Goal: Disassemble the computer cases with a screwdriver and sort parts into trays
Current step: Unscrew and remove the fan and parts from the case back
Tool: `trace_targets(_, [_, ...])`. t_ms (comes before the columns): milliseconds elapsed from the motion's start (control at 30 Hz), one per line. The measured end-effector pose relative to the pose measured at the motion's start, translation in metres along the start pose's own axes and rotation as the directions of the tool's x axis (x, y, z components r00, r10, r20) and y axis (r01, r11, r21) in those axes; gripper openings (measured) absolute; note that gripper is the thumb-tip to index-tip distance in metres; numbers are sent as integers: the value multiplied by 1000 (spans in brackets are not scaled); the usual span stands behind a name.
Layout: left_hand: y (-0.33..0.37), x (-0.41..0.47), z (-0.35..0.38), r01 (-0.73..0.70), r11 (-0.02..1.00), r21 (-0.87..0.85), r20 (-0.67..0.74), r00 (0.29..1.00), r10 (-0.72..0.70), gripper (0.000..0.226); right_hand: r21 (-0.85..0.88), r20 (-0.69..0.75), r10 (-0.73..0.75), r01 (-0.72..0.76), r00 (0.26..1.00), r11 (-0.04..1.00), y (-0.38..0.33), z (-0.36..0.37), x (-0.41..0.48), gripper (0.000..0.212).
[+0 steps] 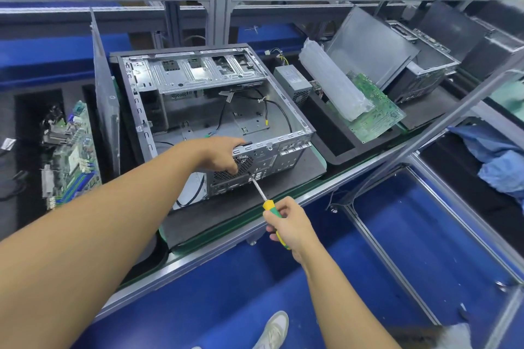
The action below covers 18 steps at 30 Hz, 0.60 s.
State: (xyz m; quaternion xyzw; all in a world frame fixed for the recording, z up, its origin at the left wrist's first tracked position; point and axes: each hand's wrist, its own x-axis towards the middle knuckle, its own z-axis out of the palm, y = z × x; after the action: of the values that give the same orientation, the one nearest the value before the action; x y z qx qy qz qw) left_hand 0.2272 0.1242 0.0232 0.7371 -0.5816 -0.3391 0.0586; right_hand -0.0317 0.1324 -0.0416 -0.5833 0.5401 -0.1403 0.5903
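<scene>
An open grey computer case (215, 110) lies on its side on a dark mat, its inside bare except for a few cables. My left hand (219, 154) grips the top edge of the case's rear panel, beside the round fan grille (243, 163). My right hand (286, 225) holds a yellow and green screwdriver (268, 205). Its metal tip touches the rear panel just below the grille.
A removed side panel (106, 99) leans at the case's left. A motherboard (71, 156) lies in the left tray. Right of the case sit a power supply (293, 82), a bagged part (334, 85) on a green board (377, 113), and another case (422, 71). Blue cloth (496, 159) lies far right.
</scene>
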Motion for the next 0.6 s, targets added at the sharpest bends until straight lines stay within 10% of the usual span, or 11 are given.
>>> trace_targets(267, [3, 0, 0, -6, 1000, 4, -6, 1000, 6, 88, 84, 178, 236, -254, 955, 964, -10, 1, 6, 35])
trace_targets(600, [6, -4, -2, 2, 1000, 7, 0, 1000, -2, 87, -52, 81, 45, -41, 996, 998, -5, 2, 9, 21])
